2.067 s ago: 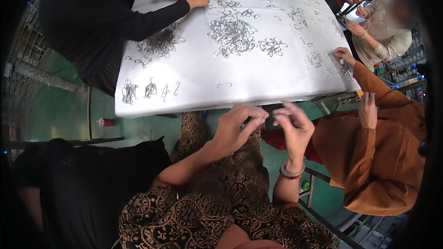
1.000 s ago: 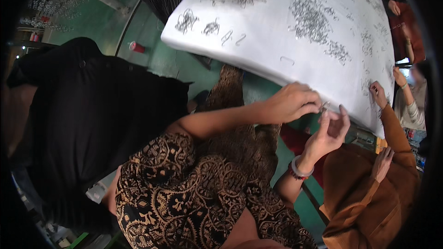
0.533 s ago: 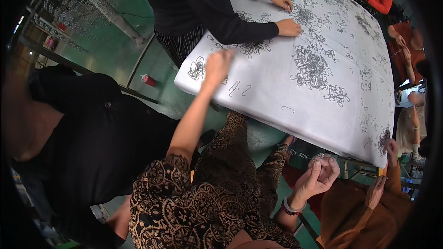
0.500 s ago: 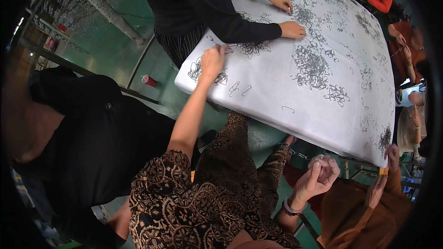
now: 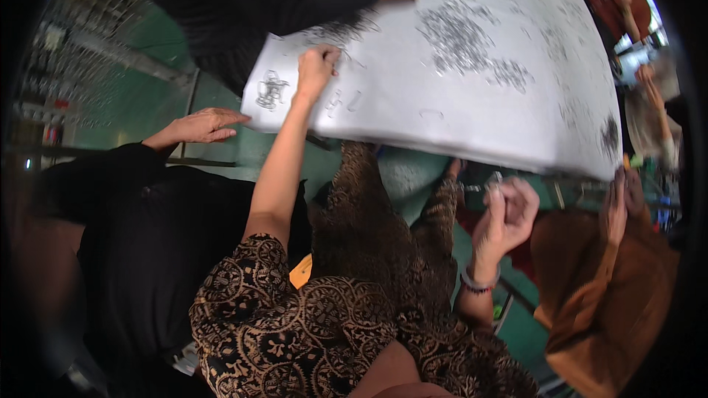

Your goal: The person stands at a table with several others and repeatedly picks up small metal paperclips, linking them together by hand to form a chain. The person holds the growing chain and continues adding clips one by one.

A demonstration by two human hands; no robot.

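My left hand (image 5: 317, 72) is over the near left part of the white-covered table (image 5: 398, 114), its fingers curled together; anything between them is too blurred to make out. Beside it lies a small heap of bent wire hooks (image 5: 271, 91), and a few loose hooks (image 5: 352, 101) are just to its right. Off the table's front edge, in front of my body, I hold up my right hand (image 5: 510, 214). Its fingers are closed on some shiny bent wire pieces (image 5: 495, 179), and a short silvery strand (image 5: 470, 188) shows on its left side.
Larger heaps of hooks (image 5: 457, 35) spread over the table. A co-worker's black-sleeved arm (image 5: 332, 9) reaches across it from the far left. Another co-worker's hand (image 5: 203, 125) is at the left corner. A person in brown (image 5: 582, 280) sits close on my right.
My view has shifted, so the table sits higher in the picture. The left co-worker's hand has come up beside the table corner. My right hand stays closed and raised.
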